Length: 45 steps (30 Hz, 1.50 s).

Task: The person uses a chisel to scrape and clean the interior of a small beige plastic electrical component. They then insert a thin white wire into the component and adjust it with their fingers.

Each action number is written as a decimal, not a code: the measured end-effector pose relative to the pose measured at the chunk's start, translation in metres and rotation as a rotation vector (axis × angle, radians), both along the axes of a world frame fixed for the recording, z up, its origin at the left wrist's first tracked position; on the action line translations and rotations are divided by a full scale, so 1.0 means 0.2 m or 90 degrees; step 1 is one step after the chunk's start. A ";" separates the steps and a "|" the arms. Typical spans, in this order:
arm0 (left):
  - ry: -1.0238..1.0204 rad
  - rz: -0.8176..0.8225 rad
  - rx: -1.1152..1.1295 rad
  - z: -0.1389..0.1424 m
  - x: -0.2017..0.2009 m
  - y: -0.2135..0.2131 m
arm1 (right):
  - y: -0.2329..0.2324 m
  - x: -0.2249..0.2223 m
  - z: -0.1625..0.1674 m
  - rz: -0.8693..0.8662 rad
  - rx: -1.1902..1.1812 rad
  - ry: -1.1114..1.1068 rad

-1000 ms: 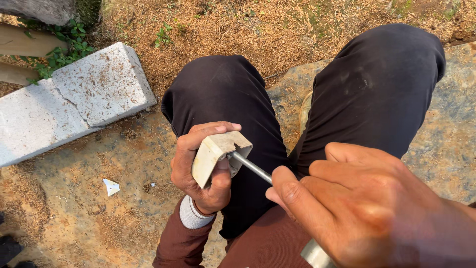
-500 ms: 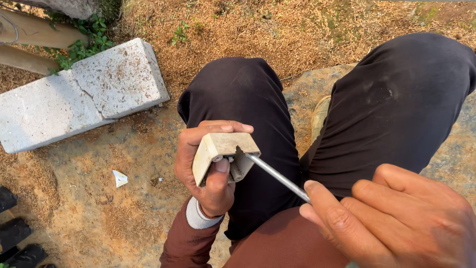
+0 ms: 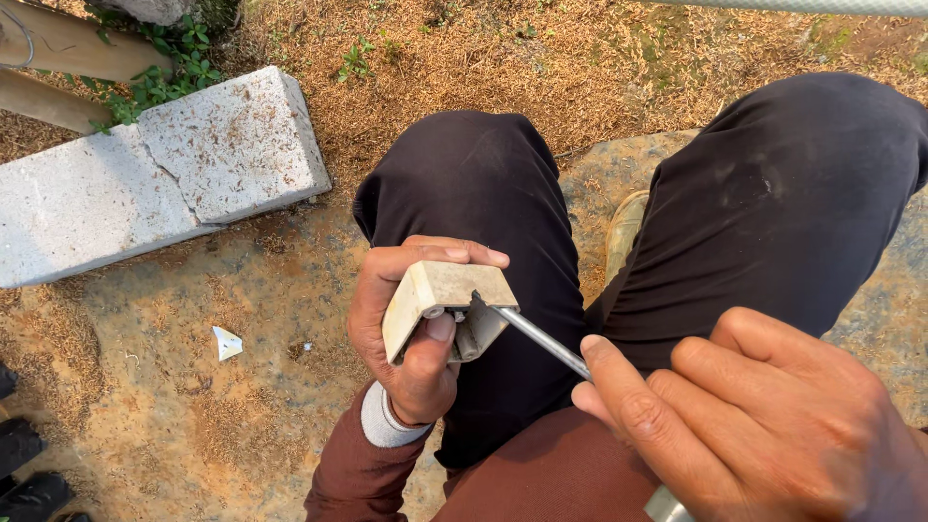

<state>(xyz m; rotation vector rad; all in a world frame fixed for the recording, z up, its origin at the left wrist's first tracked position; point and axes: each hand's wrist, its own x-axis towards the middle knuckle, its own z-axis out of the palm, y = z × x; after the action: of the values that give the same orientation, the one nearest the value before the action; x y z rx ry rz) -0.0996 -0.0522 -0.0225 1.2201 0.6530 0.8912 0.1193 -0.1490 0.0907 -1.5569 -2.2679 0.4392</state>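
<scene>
My left hand (image 3: 411, 333) grips a small beige plastic part (image 3: 440, 295), angular like a housing, with the thumb pressed under it. My right hand (image 3: 754, 430) is closed around a screwdriver's handle, mostly hidden by the fingers. The screwdriver's thin metal shaft (image 3: 541, 340) runs up and left, and its tip sits inside the open side of the beige part. Both hands are above my knees, which are in dark trousers (image 3: 483, 193).
A cracked pale concrete block (image 3: 155, 179) lies on the ground at upper left. A small white scrap (image 3: 227, 341) lies on the bare stone. Dry grass covers the ground beyond. Dark shoes (image 3: 24, 474) show at the bottom left edge. A tan shoe (image 3: 626, 232) sits between my legs.
The view has shifted, so the block and hands sit slightly more to the right. My right hand has drawn back a little along the screwdriver; the tip stays in the beige part.
</scene>
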 end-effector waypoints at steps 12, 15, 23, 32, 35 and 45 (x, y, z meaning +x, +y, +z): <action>-0.019 -0.034 0.036 -0.02 0.01 0.03 | 0.05 0.06 -0.01 0.130 0.037 -0.055; 0.002 -0.031 0.062 -0.02 0.01 0.02 | 0.04 0.06 0.00 0.149 0.016 -0.108; 0.046 -0.041 0.098 -0.02 0.01 0.05 | 0.09 0.08 0.01 0.204 0.047 -0.087; 0.036 -0.020 0.121 0.00 0.04 0.04 | 0.02 0.03 0.06 0.040 -0.019 -0.065; 0.064 -0.033 0.124 0.01 0.03 0.04 | 0.00 0.03 0.05 0.028 -0.022 -0.007; 0.077 -0.012 0.163 0.00 0.05 0.02 | -0.05 -0.02 0.04 -0.088 -0.076 0.046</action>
<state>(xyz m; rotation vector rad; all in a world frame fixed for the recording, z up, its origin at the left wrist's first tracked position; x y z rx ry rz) -0.0892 -0.0488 -0.0224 1.5171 0.6366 0.9102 0.1149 -0.1592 0.0980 -1.7147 -2.0978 0.5916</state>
